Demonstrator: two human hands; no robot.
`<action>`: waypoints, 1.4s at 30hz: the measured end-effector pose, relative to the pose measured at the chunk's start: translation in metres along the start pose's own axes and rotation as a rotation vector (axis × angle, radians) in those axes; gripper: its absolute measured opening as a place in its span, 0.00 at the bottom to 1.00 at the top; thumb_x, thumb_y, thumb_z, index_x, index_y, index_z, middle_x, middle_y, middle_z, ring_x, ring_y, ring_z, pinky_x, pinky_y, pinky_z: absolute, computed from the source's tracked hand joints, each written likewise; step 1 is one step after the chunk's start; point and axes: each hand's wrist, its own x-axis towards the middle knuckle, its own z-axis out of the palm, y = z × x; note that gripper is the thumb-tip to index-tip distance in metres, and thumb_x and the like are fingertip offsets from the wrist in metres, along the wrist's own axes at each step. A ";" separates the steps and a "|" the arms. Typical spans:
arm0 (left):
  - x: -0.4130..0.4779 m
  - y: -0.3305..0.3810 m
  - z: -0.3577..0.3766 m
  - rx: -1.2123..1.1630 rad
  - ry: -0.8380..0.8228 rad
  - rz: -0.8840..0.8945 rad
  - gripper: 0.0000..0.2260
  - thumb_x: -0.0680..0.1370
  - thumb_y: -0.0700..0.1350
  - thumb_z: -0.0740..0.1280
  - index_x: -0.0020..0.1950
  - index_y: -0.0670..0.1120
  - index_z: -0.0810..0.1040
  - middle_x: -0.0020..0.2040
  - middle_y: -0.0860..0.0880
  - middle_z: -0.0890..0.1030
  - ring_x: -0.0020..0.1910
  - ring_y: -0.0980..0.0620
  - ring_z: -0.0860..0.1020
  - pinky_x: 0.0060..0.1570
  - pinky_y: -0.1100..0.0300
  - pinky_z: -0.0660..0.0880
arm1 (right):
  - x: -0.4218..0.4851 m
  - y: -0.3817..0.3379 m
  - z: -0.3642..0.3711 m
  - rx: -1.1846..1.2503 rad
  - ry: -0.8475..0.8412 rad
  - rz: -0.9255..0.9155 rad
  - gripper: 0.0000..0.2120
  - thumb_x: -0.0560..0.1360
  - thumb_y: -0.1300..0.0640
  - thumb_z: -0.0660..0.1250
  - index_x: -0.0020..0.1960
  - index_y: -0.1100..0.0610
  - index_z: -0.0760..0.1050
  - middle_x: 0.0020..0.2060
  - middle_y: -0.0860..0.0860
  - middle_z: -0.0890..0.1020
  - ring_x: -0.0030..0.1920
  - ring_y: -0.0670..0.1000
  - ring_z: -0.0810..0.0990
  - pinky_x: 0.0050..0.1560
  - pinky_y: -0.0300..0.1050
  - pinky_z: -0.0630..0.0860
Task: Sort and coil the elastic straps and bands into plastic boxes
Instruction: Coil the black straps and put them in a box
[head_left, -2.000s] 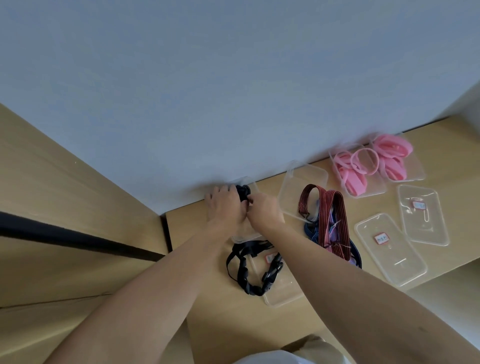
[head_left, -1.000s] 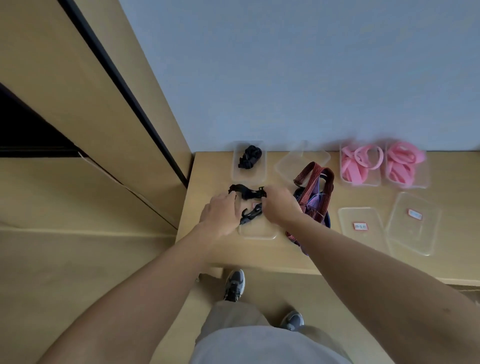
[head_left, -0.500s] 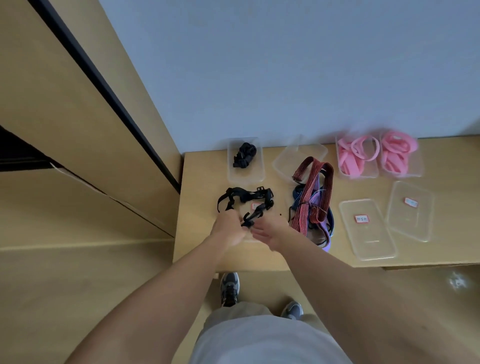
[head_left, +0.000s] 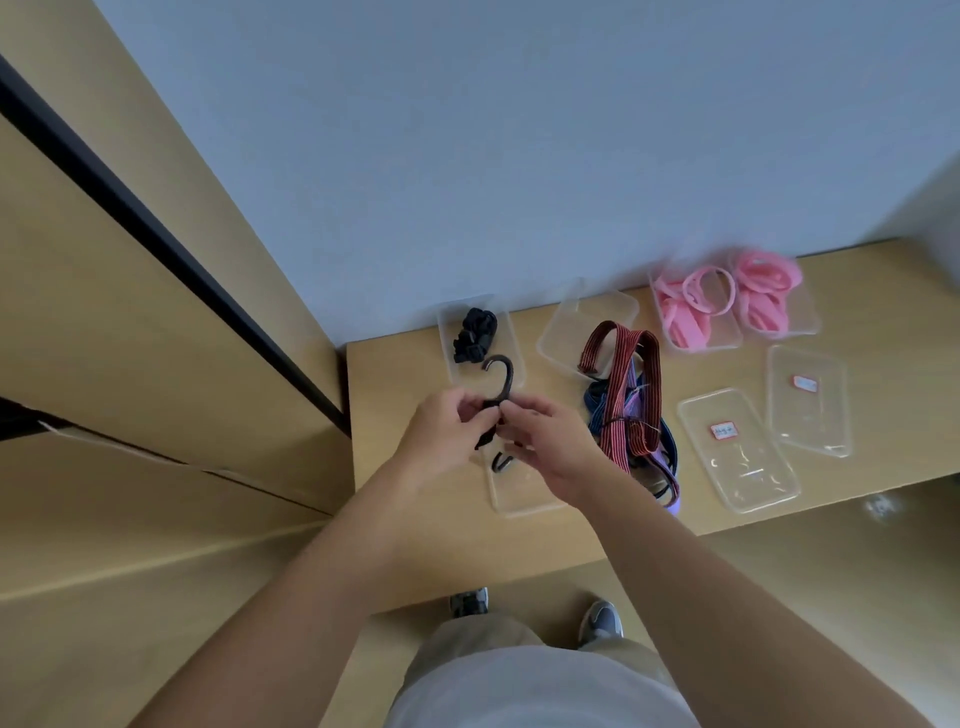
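My left hand (head_left: 444, 434) and my right hand (head_left: 550, 441) hold a black strap (head_left: 501, 387) between them above the wooden shelf (head_left: 395, 374). A loop of it arcs up over the fingers and an end hangs below. Behind it a clear box (head_left: 511, 358) against the wall holds a coiled black strap (head_left: 474, 335). A clear lid (head_left: 519, 493) lies under my hands. To the right lies a pile of red striped and purple straps (head_left: 626, 410), partly over an empty clear box (head_left: 584, 325).
Two clear boxes of pink bands (head_left: 693, 309) (head_left: 769, 296) stand at the back right. Two labelled clear lids (head_left: 737, 449) (head_left: 808, 400) lie in front of them. A wooden cabinet side (head_left: 156, 291) rises on the left. The shelf's front edge is near my feet (head_left: 600, 618).
The black strap was lying spread over the lid; both hands have lifted it and gathered it into a small loop between the fingers.
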 end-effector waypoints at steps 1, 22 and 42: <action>0.002 0.011 -0.008 -0.055 0.023 0.034 0.06 0.79 0.49 0.72 0.53 0.50 0.83 0.47 0.53 0.86 0.48 0.54 0.84 0.50 0.57 0.81 | -0.003 -0.011 0.005 -0.013 -0.010 -0.064 0.07 0.80 0.60 0.68 0.58 0.57 0.80 0.51 0.56 0.84 0.46 0.51 0.82 0.50 0.46 0.78; -0.028 0.196 -0.119 -0.985 0.009 0.338 0.13 0.77 0.36 0.71 0.58 0.46 0.75 0.43 0.45 0.81 0.37 0.47 0.78 0.40 0.55 0.78 | -0.084 -0.188 0.056 -0.369 -0.073 -0.841 0.07 0.77 0.52 0.66 0.54 0.49 0.79 0.31 0.45 0.76 0.30 0.46 0.73 0.33 0.43 0.75; -0.059 0.230 -0.158 -0.354 -0.470 0.346 0.10 0.78 0.44 0.69 0.55 0.42 0.85 0.43 0.47 0.83 0.29 0.56 0.63 0.24 0.68 0.60 | -0.132 -0.268 0.028 -0.567 -0.446 -0.829 0.06 0.78 0.55 0.63 0.42 0.53 0.73 0.26 0.44 0.62 0.26 0.46 0.57 0.25 0.36 0.56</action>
